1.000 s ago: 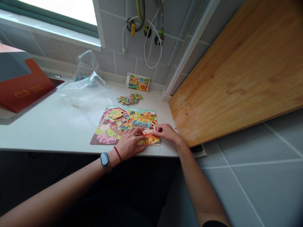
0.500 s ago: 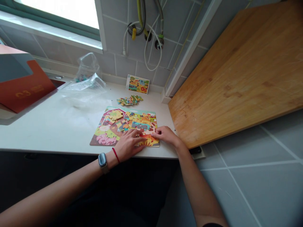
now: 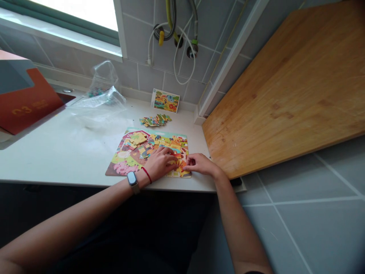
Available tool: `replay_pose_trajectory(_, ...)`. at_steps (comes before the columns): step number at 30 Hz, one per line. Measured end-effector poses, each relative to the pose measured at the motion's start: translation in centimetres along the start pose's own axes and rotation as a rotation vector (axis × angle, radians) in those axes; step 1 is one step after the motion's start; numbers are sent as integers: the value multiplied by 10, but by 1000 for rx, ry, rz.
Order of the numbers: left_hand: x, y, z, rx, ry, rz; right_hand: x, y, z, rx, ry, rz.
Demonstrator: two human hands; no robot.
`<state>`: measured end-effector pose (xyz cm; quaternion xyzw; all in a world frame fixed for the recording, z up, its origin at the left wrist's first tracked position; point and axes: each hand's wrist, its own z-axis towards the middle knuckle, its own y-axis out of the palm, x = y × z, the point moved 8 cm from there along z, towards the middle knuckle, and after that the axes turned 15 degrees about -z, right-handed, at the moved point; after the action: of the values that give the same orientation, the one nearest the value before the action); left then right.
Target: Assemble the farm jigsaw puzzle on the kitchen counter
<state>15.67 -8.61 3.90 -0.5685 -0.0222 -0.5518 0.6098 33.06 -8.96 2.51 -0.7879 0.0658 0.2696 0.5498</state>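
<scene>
A colourful jigsaw puzzle [image 3: 125, 168] with farm animals lies flat near the front edge of the white counter. My left hand [image 3: 162, 163], with a watch and a red cord at the wrist, rests palm down over the puzzle's lower right part, fingers stretched out. It hides the pieces beneath. At the puzzle's right edge is my right hand [image 3: 202, 164], its fingers curled and thumb and forefinger close together; whether a piece is between them I cannot make out. Loose puzzle pieces [image 3: 137, 138] lie on top of the puzzle's upper left part.
Behind the puzzle is a pile of puzzle pieces [image 3: 155, 120]. A picture card [image 3: 165, 101] leans at the wall. Clear plastic packaging [image 3: 104, 97] and an orange-and-grey box [image 3: 28, 101] stand left. A large wooden board [image 3: 285, 95] slants along the right side.
My left hand has shifted slightly right and up over the puzzle, closer to my right hand. The right hand has barely moved; its fingers are a little more curled.
</scene>
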Motion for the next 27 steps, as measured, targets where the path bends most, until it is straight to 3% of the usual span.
replay_pose_trajectory(7, -12, 0, 10, -5, 28, 24, 1, 0, 0, 3, 10, -30)
replay_pose_trajectory(16, -12, -5, 1, -40, 78, -22, -1, -1, 0, 16, 16, -64)
replay_pose_trajectory(22, -21, -9, 0, 4, 25, -114, 0, 1, 0, 22, 6, -66)
replay_pose_trajectory(27, -11, -18, -13, -37, 36, -173, 1, 0, 0, 19, 9, -55)
